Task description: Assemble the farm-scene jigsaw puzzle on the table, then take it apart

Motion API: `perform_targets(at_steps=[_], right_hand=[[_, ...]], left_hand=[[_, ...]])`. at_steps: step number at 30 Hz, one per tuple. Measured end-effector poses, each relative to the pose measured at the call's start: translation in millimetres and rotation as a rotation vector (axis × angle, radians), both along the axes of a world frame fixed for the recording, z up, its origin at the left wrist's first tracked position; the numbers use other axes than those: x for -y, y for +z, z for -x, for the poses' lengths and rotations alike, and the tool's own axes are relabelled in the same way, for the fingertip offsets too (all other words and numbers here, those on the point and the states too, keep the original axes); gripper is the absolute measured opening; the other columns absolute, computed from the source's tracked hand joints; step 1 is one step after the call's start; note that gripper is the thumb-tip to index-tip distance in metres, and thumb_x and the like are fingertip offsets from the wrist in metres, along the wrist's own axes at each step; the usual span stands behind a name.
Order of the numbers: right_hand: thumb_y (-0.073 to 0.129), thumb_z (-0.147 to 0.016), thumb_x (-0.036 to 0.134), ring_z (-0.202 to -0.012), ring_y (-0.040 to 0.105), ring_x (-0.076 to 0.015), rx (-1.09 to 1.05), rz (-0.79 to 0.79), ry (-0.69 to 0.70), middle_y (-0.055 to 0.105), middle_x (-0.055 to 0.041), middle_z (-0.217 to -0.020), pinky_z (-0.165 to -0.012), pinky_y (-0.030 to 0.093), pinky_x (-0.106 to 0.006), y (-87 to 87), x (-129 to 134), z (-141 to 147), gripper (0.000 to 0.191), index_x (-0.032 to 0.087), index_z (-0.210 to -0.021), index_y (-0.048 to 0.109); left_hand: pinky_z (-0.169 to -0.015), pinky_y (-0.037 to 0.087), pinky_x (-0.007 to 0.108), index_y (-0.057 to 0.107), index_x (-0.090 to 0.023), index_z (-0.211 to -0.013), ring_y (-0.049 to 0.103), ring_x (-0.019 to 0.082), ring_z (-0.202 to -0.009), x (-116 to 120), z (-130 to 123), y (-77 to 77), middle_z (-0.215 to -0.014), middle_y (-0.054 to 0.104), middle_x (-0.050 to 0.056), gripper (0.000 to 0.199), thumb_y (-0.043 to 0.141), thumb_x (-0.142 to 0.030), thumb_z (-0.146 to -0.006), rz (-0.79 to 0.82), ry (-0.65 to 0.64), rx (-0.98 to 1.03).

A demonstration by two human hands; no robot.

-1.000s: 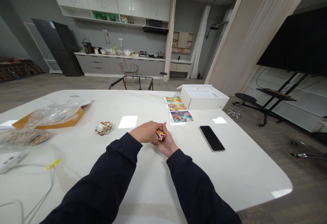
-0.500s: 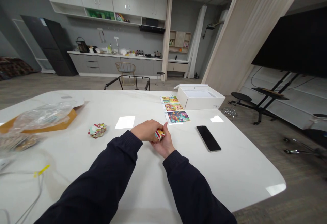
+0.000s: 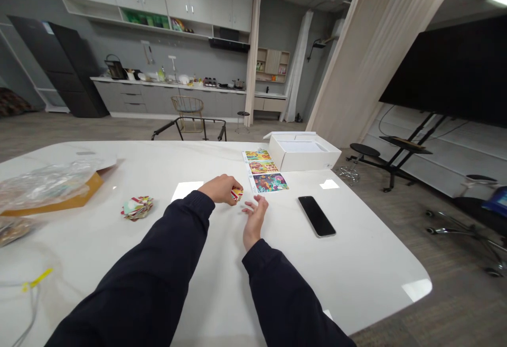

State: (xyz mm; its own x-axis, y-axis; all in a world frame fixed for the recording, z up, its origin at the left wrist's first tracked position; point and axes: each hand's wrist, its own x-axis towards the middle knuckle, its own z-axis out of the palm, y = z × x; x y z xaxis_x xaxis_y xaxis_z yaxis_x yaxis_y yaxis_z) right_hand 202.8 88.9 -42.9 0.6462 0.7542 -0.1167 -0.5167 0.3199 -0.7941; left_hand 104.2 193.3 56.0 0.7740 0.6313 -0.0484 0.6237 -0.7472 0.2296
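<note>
Open room, a grey kitchen counter (image 3: 166,84) along the far wall, beige curtains hanging at right. Foreground: a white rounded tabletop (image 3: 358,252) carrying the work. Change over the last half second: the two hands, together around one small piece, have parted. The left hand (image 3: 219,189) is now alone on it, fingers curled, pinching a small red-and-yellow printed piece (image 3: 236,194) at the fingertips; only a corner shows, its full shape hidden. The right hand (image 3: 254,222) has let go and hovers open, fingers spread and empty, near the left but not touching it. The piece therefore sits in a single grip, close above the tabletop. Left of the hands lies a loose pile of similar printed card pieces (image 3: 137,208); beyond it, a clear plastic bag (image 3: 45,184) partly covers an amber cardboard mailer (image 3: 89,191). Ahead, three printed picture sheets (image 3: 269,182) run in a column just beside an open white cardboard box (image 3: 303,154). To the right, a black smartphone (image 3: 316,216) lies face up.
</note>
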Motion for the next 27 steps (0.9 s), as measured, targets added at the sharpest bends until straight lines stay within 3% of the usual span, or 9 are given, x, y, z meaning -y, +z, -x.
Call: perform_targets(at_steps=[2, 7, 12, 16, 22, 25, 27], right_hand=[[0.052, -0.093, 0.062, -0.098, 0.057, -0.0175, 0.171, 0.058, -0.154, 0.057, -0.0035, -0.116, -0.076, 0.048, -0.029, -4.1, 0.3, -0.6, 0.037, 0.03, -0.112, 0.051], [0.057, -0.093, 0.052, -0.091, 0.056, -0.0177, 0.224, 0.111, -0.11, 0.056, -0.0019, -0.1, -0.074, 0.044, -0.029, -2.1, 3.8, 0.5, 0.029, 0.03, -0.111, 0.053], [0.061, -0.09, 0.045, -0.085, 0.055, -0.0188, 0.117, 0.015, -0.119, 0.056, 0.0007, -0.089, -0.07, 0.041, -0.029, -2.7, 2.7, 0.0, 0.023, 0.03, -0.105, 0.052], [0.061, -0.09, 0.044, -0.082, 0.054, -0.0188, 0.174, 0.034, -0.126, 0.056, 0.0014, -0.086, -0.07, 0.04, -0.029, -2.5, 2.8, 0.1, 0.021, 0.03, -0.103, 0.053], [0.061, -0.089, 0.042, -0.079, 0.054, -0.0187, 0.162, -0.027, -0.098, 0.056, 0.0019, -0.085, -0.067, 0.038, -0.028, -3.2, 2.6, -0.4, 0.02, 0.03, -0.102, 0.053], [0.061, -0.089, 0.042, -0.079, 0.055, -0.0177, 0.216, 0.01, -0.115, 0.058, 0.0015, -0.089, -0.067, 0.039, -0.028, -3.2, 1.5, -1.0, 0.019, 0.029, -0.101, 0.055], [0.061, -0.089, 0.043, -0.081, 0.055, -0.0171, 0.244, 0.049, -0.123, 0.059, 0.0014, -0.093, -0.068, 0.039, -0.028, -2.6, 0.9, -1.1, 0.018, 0.029, -0.1, 0.056]], left_hand=[[-0.086, 0.053, 0.031, 0.076, -0.028, -0.119, 0.071, 0.028, -0.099, -15.5, -5.4, -11.8, -0.111, 0.077, 0.007, 0.058, 0.078, -0.031, -0.062, -0.012, 0.054, -0.051], [-0.093, 0.053, 0.033, 0.075, -0.025, -0.121, 0.069, 0.03, -0.11, -39.1, -29.2, -30.9, -0.12, 0.074, 0.01, 0.06, 0.078, -0.025, -0.061, -0.015, 0.062, -0.115], [-0.095, 0.054, 0.031, 0.075, -0.026, -0.114, 0.069, 0.028, -0.11, -50.1, -42.7, -35.7, -0.12, 0.074, 0.008, 0.057, 0.083, -0.023, -0.057, 0.029, 0.025, -0.163], [-0.093, 0.055, 0.037, 0.065, -0.028, -0.132, 0.07, 0.031, -0.109, -47.1, -42.7, -36.6, -0.129, 0.067, 0.012, 0.076, 0.083, -0.022, -0.058, 0.036, 0.067, -0.177], [-0.093, 0.054, 0.039, 0.069, -0.03, -0.124, 0.069, 0.032, -0.108, -36.7, -42.9, -33.4, -0.127, 0.066, 0.011, 0.065, 0.081, -0.02, -0.061, 0.035, 0.11, -0.175], [-0.096, 0.053, 0.044, 0.053, -0.032, -0.145, 0.06, 0.037, -0.123, -22.7, -33.7, -24.0, -0.139, 0.059, 0.014, 0.087, 0.083, -0.026, -0.063, 0.002, 0.147, -0.147], [-0.103, 0.049, 0.047, 0.041, -0.03, -0.153, 0.048, 0.039, -0.135, -5.7, -17.8, -17.5, -0.151, 0.049, 0.015, 0.089, 0.079, -0.034, -0.073, -0.088, 0.184, -0.036]])
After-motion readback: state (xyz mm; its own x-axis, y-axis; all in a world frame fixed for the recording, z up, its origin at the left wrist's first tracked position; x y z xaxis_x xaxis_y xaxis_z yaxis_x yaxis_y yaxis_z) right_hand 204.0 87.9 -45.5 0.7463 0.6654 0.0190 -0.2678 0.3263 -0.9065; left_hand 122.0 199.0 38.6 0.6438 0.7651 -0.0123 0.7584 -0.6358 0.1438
